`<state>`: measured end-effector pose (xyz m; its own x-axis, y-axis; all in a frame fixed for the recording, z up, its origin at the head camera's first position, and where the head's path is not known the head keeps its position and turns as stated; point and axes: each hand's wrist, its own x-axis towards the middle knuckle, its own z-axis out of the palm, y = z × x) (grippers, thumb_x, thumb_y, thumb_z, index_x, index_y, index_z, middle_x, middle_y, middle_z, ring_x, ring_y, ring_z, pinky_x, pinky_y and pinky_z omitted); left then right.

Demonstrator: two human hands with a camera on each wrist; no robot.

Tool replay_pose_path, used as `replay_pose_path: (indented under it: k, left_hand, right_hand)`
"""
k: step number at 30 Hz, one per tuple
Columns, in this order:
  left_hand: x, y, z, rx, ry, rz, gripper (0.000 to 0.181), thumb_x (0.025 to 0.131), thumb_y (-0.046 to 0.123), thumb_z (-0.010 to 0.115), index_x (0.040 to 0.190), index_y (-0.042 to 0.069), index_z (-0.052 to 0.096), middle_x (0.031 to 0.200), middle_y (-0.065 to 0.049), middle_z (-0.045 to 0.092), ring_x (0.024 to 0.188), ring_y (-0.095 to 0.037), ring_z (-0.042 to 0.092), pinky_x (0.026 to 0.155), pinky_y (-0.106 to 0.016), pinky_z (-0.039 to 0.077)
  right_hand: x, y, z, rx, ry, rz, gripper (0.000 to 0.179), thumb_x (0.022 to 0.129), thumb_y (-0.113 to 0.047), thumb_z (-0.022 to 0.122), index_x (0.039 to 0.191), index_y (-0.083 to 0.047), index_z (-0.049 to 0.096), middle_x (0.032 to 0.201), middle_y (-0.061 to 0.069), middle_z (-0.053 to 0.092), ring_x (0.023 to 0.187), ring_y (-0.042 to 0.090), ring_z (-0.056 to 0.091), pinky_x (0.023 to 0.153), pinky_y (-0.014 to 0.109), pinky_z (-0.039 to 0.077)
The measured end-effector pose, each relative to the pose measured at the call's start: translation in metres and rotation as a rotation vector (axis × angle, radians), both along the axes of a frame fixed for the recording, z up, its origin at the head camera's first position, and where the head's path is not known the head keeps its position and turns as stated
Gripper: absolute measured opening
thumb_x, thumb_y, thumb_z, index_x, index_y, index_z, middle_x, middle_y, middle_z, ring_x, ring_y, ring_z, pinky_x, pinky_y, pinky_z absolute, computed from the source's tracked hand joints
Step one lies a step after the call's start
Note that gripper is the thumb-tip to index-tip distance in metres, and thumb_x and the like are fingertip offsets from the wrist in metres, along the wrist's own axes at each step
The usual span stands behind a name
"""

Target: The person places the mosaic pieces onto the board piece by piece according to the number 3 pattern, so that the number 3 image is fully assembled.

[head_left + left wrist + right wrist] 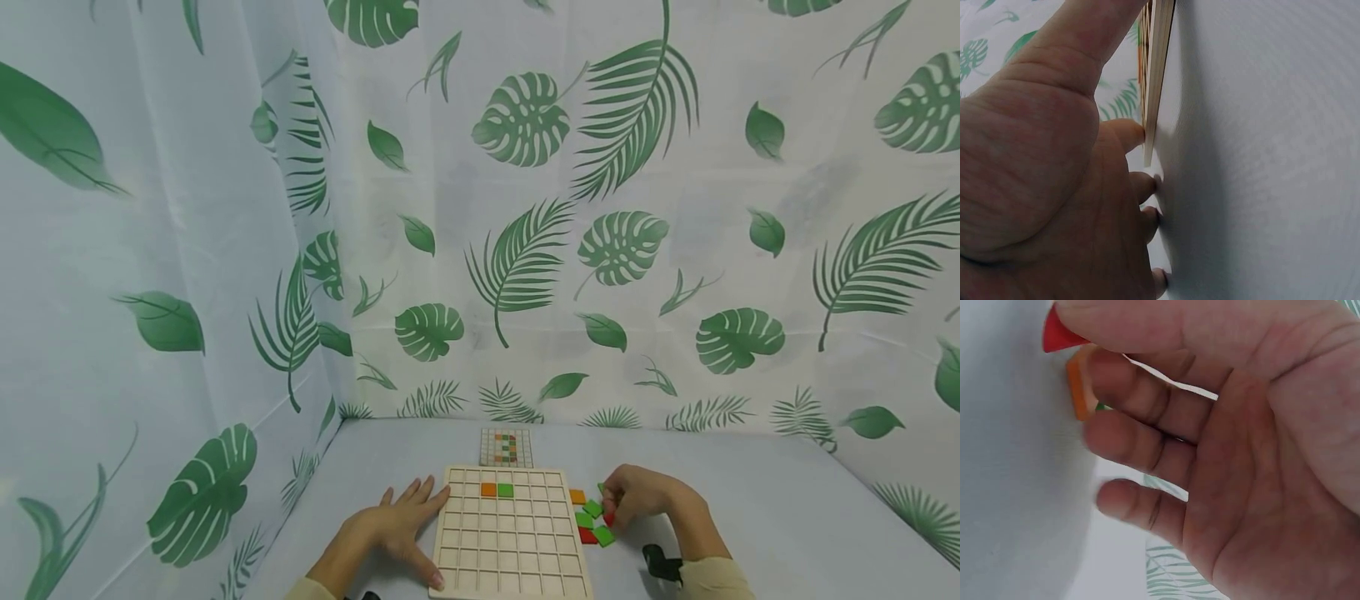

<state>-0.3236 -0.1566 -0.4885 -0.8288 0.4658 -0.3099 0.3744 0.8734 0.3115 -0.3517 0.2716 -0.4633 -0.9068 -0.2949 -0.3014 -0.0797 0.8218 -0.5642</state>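
Right hand pinches a red tile beside the grid board

The held red tile (pixel 609 518) sits at the thumb tip of the right hand (pixel 637 493), low over the worktop (pixel 765 508) and right of the board; thumb and fingers are closed on it. Around and under this hand lies a loose cluster: an orange tile (pixel 577 497) toward the back edge, several green tiles (pixel 604 536), and a second red tile (pixel 588 536) close against the board's right side. The right wrist view shows an orange tile just past the fingertips, with a sliver of green.

The wooden grid board (pixel 517 567) lies nearer the worktop's left edge than its right. In its second row from the back, a placed orange tile (pixel 488 489) and a placed green tile (pixel 506 490) sit side by side.

The left hand (pixel 397 525), well apart from the right, spreads its fingers along the board's left side, thumb at the near left corner, index fingertip against the edge; other fingertips touch the worktop.

Just behind the board, toward the back edge, is a pattern card (pixel 489 454) printed with coloured squares. A leaf-print cloth (pixel 540 275) rises beyond the back and left edges. A black device (pixel 662 564) sits at the right wrist, by a tan sleeve (pixel 716 579).
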Motion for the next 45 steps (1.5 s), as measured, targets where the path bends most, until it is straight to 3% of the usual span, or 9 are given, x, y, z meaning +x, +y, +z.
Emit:
replay_pose_path:
  k: [6, 11, 18, 23, 28, 36, 41, 45]
  left_hand:
    - [-0.001, -0.001, 0.0, 0.006, 0.009, -0.016, 0.128, 0.067, 0.071, 0.087, 0.168, 0.027, 0.02, 0.175, -0.016, 0.014, 0.162, -0.042, 0.01, 0.122, -0.076, 0.008]
    - [0.0, 0.001, 0.002, 0.002, 0.01, -0.017, 0.128, 0.067, 0.071, 0.087, 0.168, 0.027, 0.02, 0.175, -0.016, 0.014, 0.162, -0.041, 0.01, 0.122, -0.076, 0.008]
    - [0.001, 0.001, 0.001, 0.001, 0.013, -0.02, 0.127, 0.068, 0.071, 0.087, 0.168, 0.028, 0.02, 0.175, -0.016, 0.014, 0.162, -0.041, 0.011, 0.122, -0.076, 0.009]
    - [0.001, 0.0, 0.0, 0.014, 0.008, -0.015, 0.127, 0.067, 0.072, 0.086, 0.167, 0.028, 0.022, 0.175, -0.016, 0.015, 0.162, -0.041, 0.011, 0.122, -0.076, 0.008]
    - [0.002, -0.001, -0.001, 0.019, 0.008, -0.014, 0.128, 0.066, 0.072, 0.087, 0.167, 0.028, 0.022, 0.175, -0.016, 0.014, 0.162, -0.042, 0.011, 0.122, -0.076, 0.008]
    - [0.003, -0.001, -0.001, 0.022, 0.014, -0.014, 0.127, 0.066, 0.071, 0.087, 0.167, 0.027, 0.023, 0.175, -0.016, 0.015, 0.162, -0.042, 0.012, 0.122, -0.076, 0.008]
    - [0.003, -0.001, 0.0, 0.024, 0.005, -0.007, 0.128, 0.066, 0.071, 0.087, 0.167, 0.027, 0.022, 0.175, -0.016, 0.014, 0.162, -0.042, 0.011, 0.122, -0.076, 0.007]
    - [0.001, -0.001, -0.001, 0.022, 0.004, -0.004, 0.128, 0.066, 0.071, 0.087, 0.167, 0.028, 0.022, 0.175, -0.016, 0.014, 0.162, -0.042, 0.011, 0.122, -0.076, 0.007]
  right_hand:
    - [-0.004, 0.0, 0.003, -0.145, 0.091, 0.072, 0.017, 0.074, 0.006, 0.075, 0.082, -0.005, 0.065, 0.076, 0.003, 0.066, 0.07, 0.018, 0.057, 0.062, 0.032, 0.041]
    - [-0.01, -0.005, 0.002, -0.27, 0.159, 0.106, 0.009, 0.086, 0.0, 0.072, 0.095, -0.003, 0.072, 0.087, 0.007, 0.069, 0.079, 0.022, 0.064, 0.069, 0.037, 0.053]
    - [-0.008, -0.014, 0.002, -0.371, 0.246, 0.083, 0.017, 0.102, -0.005, 0.062, 0.113, 0.005, 0.071, 0.111, 0.02, 0.064, 0.092, 0.028, 0.071, 0.083, 0.045, 0.062]
    - [-0.009, -0.02, 0.002, -0.408, 0.287, 0.089, 0.019, 0.103, 0.0, 0.057, 0.117, 0.007, 0.068, 0.106, 0.021, 0.064, 0.091, 0.032, 0.071, 0.08, 0.043, 0.063]
    - [-0.01, -0.025, 0.004, -0.441, 0.324, 0.091, 0.024, 0.1, -0.004, 0.065, 0.124, 0.001, 0.066, 0.098, 0.014, 0.069, 0.085, 0.033, 0.073, 0.074, 0.04, 0.064]
    - [-0.012, -0.034, 0.0, -0.479, 0.411, 0.072, 0.02, 0.096, -0.012, 0.075, 0.114, -0.003, 0.075, 0.094, 0.021, 0.076, 0.073, 0.03, 0.076, 0.061, 0.031, 0.063]
    - [-0.014, -0.042, -0.002, -0.521, 0.448, 0.064, 0.019, 0.099, -0.009, 0.071, 0.116, -0.002, 0.075, 0.099, 0.024, 0.076, 0.074, 0.028, 0.075, 0.065, 0.029, 0.063]
    - [-0.015, -0.048, -0.004, -0.539, 0.448, 0.086, 0.021, 0.1, -0.007, 0.068, 0.119, -0.001, 0.075, 0.102, 0.027, 0.075, 0.077, 0.034, 0.074, 0.067, 0.032, 0.064]
